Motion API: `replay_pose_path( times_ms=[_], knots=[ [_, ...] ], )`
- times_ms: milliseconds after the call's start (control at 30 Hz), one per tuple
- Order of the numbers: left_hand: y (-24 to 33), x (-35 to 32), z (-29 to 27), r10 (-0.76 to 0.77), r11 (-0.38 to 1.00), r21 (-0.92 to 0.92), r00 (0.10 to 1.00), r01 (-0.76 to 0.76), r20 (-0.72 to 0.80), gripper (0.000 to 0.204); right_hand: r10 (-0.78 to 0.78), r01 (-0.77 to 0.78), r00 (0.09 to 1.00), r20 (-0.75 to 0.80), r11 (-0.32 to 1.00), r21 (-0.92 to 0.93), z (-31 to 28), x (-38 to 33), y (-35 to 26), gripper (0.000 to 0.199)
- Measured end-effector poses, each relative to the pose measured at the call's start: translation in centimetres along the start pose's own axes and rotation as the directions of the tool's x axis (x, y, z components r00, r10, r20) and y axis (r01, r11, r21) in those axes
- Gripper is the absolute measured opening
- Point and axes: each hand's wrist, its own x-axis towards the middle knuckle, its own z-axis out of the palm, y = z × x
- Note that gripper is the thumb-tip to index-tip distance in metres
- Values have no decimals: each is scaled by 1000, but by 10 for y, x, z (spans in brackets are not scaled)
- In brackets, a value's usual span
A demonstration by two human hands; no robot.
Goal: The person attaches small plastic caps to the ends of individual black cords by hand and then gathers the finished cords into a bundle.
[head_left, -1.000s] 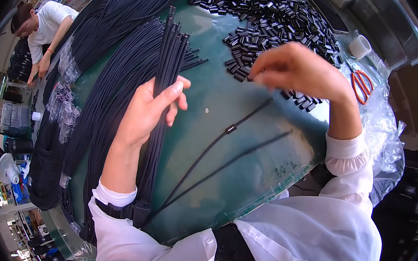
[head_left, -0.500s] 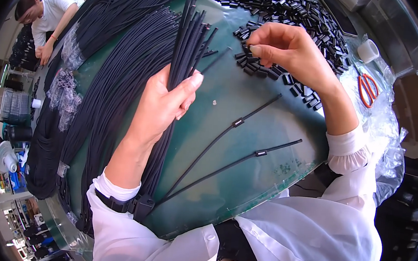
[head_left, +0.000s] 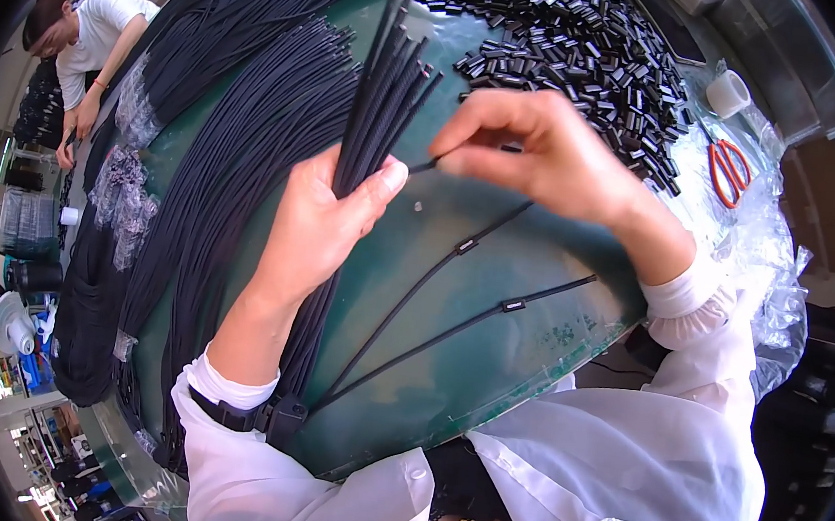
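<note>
My left hand (head_left: 312,225) is closed around a bundle of thin black cords (head_left: 380,106), their cut ends standing up above the fist. One single cord (head_left: 422,168) sticks out sideways past the left thumb. Its tip is pinched between the thumb and fingers of my right hand (head_left: 543,157), which is slightly blurred. Whether a small black sleeve is also in that pinch is hidden. Below my hands, two cords lie apart on the green table, one carrying a small black sleeve (head_left: 466,247) and the other a matching sleeve (head_left: 514,306).
A large heap of small black sleeves (head_left: 577,70) covers the far side of the green table (head_left: 457,375). Long black cords (head_left: 251,114) lie along the left. Red-handled scissors (head_left: 727,175), a white roll (head_left: 728,94) and clear plastic are at right. Another person (head_left: 97,39) works at far left.
My right hand has moved from the edge of the sleeve heap down and left to the tip of the single cord. My left hand keeps its hold on the bundle.
</note>
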Motion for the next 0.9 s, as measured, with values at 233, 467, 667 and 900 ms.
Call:
replay_pose_path(
  times_ms=[233,467,667,900],
  knots=[
    [-4,3,-6,-129,969,-161,941,186,314,25,33,-42,998,51,981,191,10,-5,-7,10],
    [-6,10,-11,-96,988,-108,983,114,155,26,280,-270,960,-34,878,-395,-59,-9,-5,11],
    [-4,6,-7,-111,987,-106,989,121,96,24,-430,70,898,-98,358,-931,-73,5,59,15],
    [-3,5,-10,-145,982,-117,989,146,13,20,188,-222,917,-353,974,-56,-39,15,23,16]
  ],
)
